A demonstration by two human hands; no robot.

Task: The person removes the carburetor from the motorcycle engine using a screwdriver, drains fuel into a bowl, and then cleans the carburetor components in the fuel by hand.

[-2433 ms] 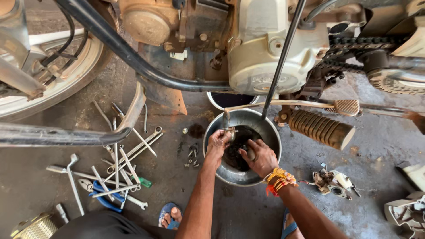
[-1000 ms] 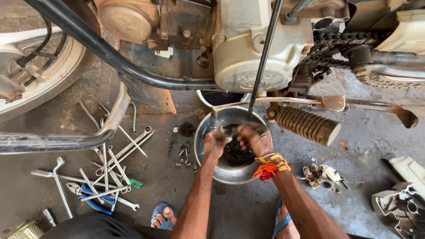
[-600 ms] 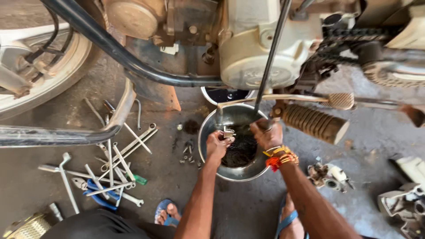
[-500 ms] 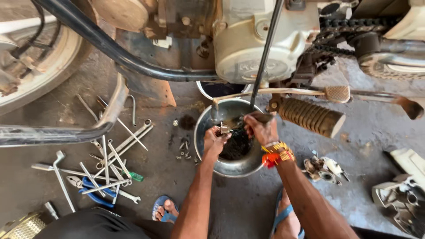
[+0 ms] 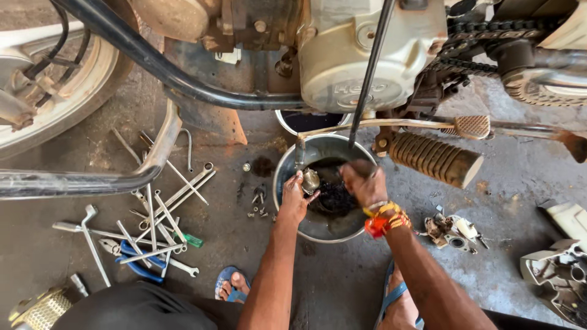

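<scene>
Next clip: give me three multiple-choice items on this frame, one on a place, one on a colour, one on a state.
1. Where do the wrenches lie?
A. in the bowl
B. on the floor, left of the bowl
C. on the footrest

2. What colour are the pliers' handles?
A. blue
B. yellow
C. white

3. What is the left hand doing?
A. resting flat on the floor
B. gripping a wrench
C. holding a small metal part over the steel bowl

Key: 1 B, they are spread on the concrete beside the bowl; 2 A, blue grips show among the tools; 3 C, its fingers close on the part above the dark contents.
</scene>
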